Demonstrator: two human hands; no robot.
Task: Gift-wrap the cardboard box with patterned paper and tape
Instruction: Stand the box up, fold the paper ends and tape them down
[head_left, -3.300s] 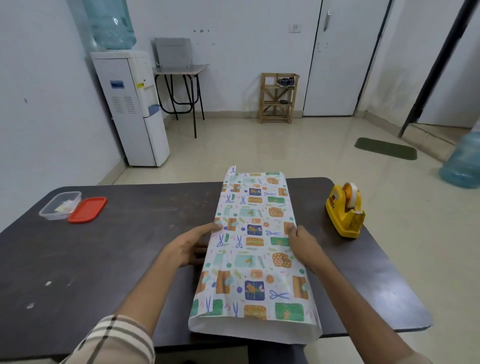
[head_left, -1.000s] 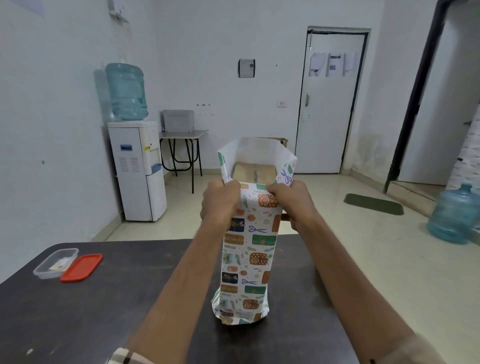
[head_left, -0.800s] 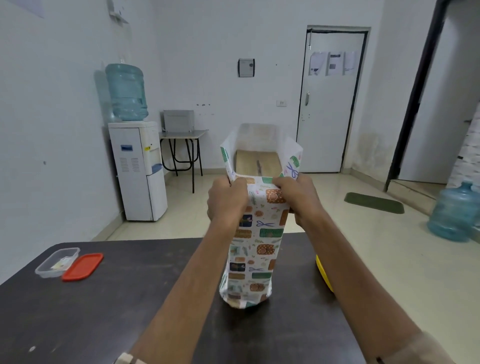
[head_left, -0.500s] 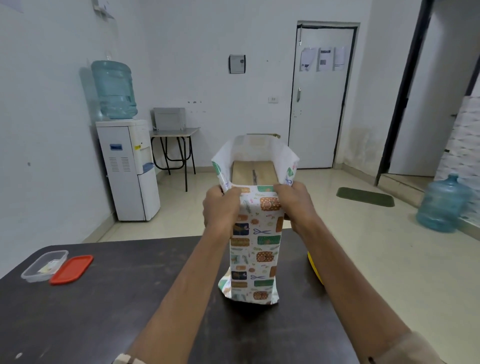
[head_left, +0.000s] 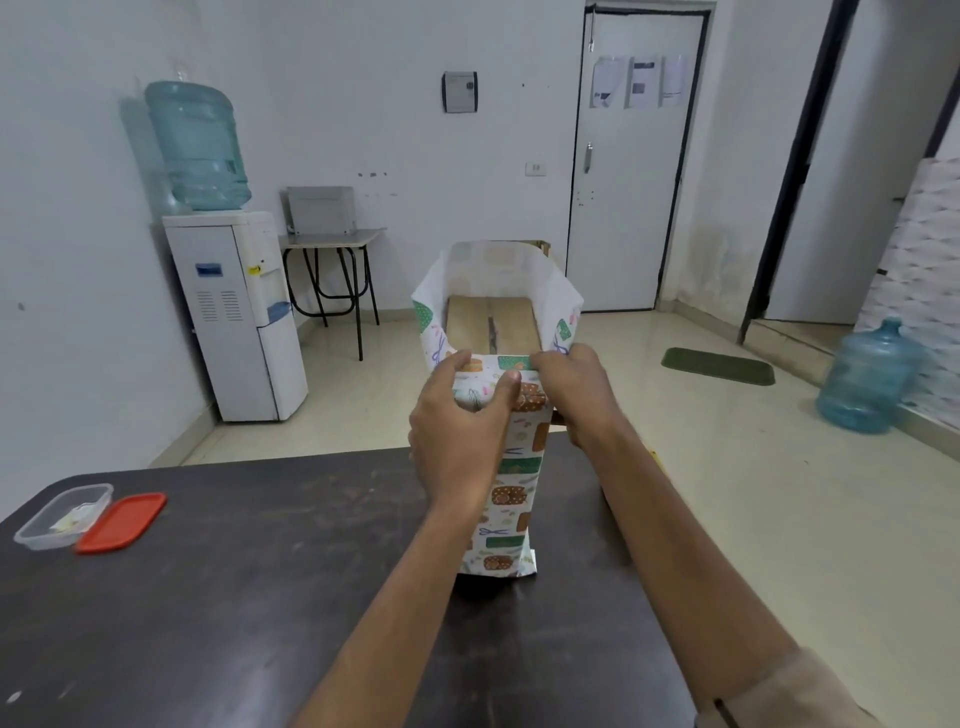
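The cardboard box (head_left: 491, 325) stands on end on the dark table (head_left: 234, 582), sleeved in patterned wrapping paper (head_left: 514, 483). Its brown top face with a taped seam shows inside the paper's open upper end, whose white inner side rises above it. My left hand (head_left: 460, 431) grips the near upper edge of the paper on the left, thumb pressed onto the front. My right hand (head_left: 576, 395) grips the same edge on the right, fingers curled over it. The near flap is folded down between both hands.
A clear plastic container (head_left: 62, 514) and its red lid (head_left: 122, 522) lie at the table's left edge. A sliver of the yellow tape dispenser (head_left: 655, 457) peeks out behind my right forearm. Beyond the table stand a water dispenser (head_left: 234, 312) and a blue bottle (head_left: 867, 376).
The wrapped box went from lying flat to standing upright, and both hands moved to its top. In the last second my left thumb came across onto the near flap, pressing it down.
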